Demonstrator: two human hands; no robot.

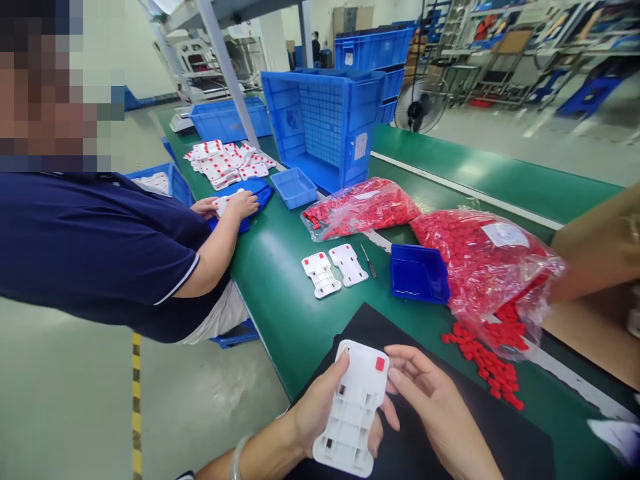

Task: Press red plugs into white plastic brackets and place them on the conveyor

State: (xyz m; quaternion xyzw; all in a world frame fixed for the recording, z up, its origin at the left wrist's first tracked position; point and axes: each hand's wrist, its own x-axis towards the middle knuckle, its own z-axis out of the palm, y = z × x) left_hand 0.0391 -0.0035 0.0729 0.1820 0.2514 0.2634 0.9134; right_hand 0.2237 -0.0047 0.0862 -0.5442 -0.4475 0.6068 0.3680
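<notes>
My left hand (pixel 320 407) grips a white plastic panel (pixel 356 387), its thumb on the front and fingertips showing past the far edge. The panel is tilted up, with ribs, several small slots and a red insert (pixel 380 364) in the upper right corner. My right hand (pixel 430 393) is at the panel's right edge beside the red insert, fingers loosely curled and apart; nothing shows between them. Underneath lies a black mat (pixel 505 433). Ahead on the green table are two similar white panels, a left one (pixel 321 275) and a right one (pixel 349 265), each with a red corner.
Loose red pieces (pixel 493 367) spill from a clear bag (pixel 490 267); another bag (pixel 365 207) lies behind. A screwdriver (pixel 369 261) and blue bin (pixel 419 273) are nearby. At left, a co-worker (pixel 95 247) handles a white panel near a panel pile (pixel 225 163). Blue crates (pixel 325 127) stand behind.
</notes>
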